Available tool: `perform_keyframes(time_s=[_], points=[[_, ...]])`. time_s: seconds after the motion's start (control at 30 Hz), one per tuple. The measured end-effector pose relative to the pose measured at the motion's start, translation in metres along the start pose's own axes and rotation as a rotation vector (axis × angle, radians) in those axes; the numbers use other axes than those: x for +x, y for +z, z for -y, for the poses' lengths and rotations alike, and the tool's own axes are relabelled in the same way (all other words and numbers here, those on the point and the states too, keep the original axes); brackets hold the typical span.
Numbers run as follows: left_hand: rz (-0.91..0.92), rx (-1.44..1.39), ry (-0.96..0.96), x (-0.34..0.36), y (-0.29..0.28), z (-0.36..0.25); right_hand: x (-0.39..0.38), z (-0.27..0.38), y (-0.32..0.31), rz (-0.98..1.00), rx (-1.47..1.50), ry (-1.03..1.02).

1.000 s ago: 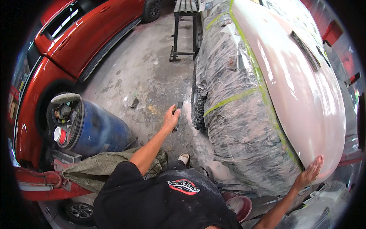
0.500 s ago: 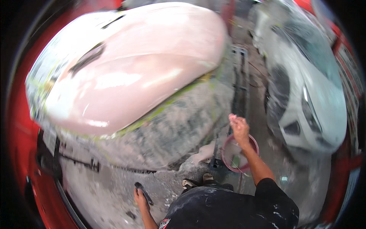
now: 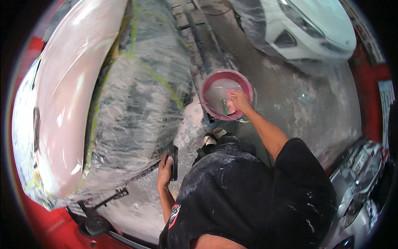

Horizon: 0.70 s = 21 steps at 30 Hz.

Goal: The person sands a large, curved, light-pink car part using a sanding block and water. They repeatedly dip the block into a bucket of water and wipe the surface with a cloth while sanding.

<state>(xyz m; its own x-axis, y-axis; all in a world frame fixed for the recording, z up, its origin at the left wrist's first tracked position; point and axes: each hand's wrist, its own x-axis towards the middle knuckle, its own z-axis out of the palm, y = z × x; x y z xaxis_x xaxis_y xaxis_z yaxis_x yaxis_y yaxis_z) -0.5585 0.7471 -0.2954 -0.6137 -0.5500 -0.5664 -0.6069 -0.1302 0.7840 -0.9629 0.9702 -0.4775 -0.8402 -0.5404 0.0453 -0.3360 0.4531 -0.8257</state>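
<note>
In my left hand (image 3: 165, 168) is a long dark sanding block (image 3: 174, 164), held low beside the plastic masking (image 3: 132, 103) on the vehicle to my left. My right hand (image 3: 239, 99) is down inside a pink bucket (image 3: 204, 93) of cloudy water, gripping a pink sponge or cloth (image 3: 230, 107); a green item shows under it, too small to name surely. The pale pink primed panel (image 3: 66, 91) curves along the left, bordered by yellow-green tape (image 3: 163, 81).
A white car (image 3: 311, 25) with plastic over part of it stands at upper right, a damaged silver car (image 3: 356, 182) at lower right. A metal rail frame (image 3: 198, 37) runs behind the bucket. A wheeled stand (image 3: 95, 224) is at lower left, near red bodywork (image 3: 56, 226).
The view has swung round from the red car and barrel toward the bucket. My right hand has left the panel and gone down into the bucket. My left hand still holds the block.
</note>
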Motion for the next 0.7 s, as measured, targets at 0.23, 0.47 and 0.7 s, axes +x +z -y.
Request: perform_keyframes(time_s=[0.23,0.47,0.7], points=[[0.189,-0.037,0.106,0.058,0.056,-0.034,-0.046,0.041,-0.051,0.202,-0.041,0.035],[0.234,-0.462,0.047,0.112,0.128,-0.068,-0.076,0.062,-0.089,0.45,-0.133,-0.14],[-0.143,-0.395,0.088,0.137,0.197,-0.125,-0.009,0.077,-0.082,0.455,0.08,-0.361]])
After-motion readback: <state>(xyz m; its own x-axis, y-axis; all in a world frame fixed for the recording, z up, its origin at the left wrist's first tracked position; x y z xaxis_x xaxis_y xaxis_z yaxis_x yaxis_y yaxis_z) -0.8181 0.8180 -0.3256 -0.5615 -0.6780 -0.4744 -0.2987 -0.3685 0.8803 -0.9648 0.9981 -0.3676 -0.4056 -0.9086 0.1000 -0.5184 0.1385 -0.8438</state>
